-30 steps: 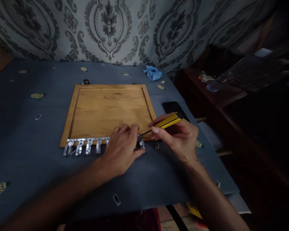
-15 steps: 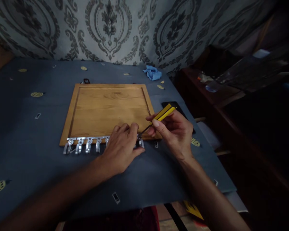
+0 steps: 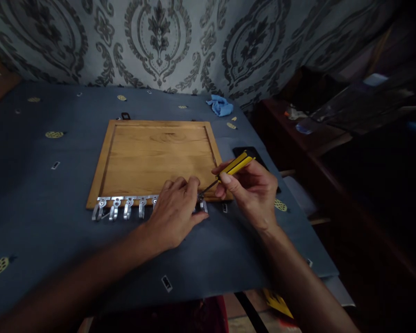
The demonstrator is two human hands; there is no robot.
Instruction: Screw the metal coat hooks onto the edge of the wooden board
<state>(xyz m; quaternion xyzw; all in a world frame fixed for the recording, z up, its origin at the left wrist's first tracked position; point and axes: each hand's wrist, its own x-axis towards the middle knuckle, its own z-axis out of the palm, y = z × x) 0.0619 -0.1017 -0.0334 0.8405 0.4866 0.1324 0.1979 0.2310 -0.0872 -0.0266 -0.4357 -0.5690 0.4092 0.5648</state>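
In the center of the frame, a wooden board (image 3: 159,157) with a raised rim lies flat on the tabletop (image 3: 55,208), which is covered in dark blue cloth printed with small yellow pineapples. Along the board's near edge, just below the middle of the frame, runs a strip of metal hooks (image 3: 129,201), the hooks jutting past the edge toward the bottom of the frame. The left hand (image 3: 176,208) lies over the strip's right half, fingers bent onto it and thumb at the end hook, holding it against the board. Right of center, the right hand (image 3: 253,192) pinches a yellow-and-black screwdriver (image 3: 236,166) between thumb and fingers, its shaft slanting down and leftward to the strip beside the left fingertips; whether the tip sits in a screw cannot be told. A flat black object (image 3: 262,162) lies partly behind the right hand. A crumpled light blue cloth (image 3: 221,106) rests beyond the board's upper right corner, and gray patterned fabric (image 3: 159,41) fills the top of the frame.
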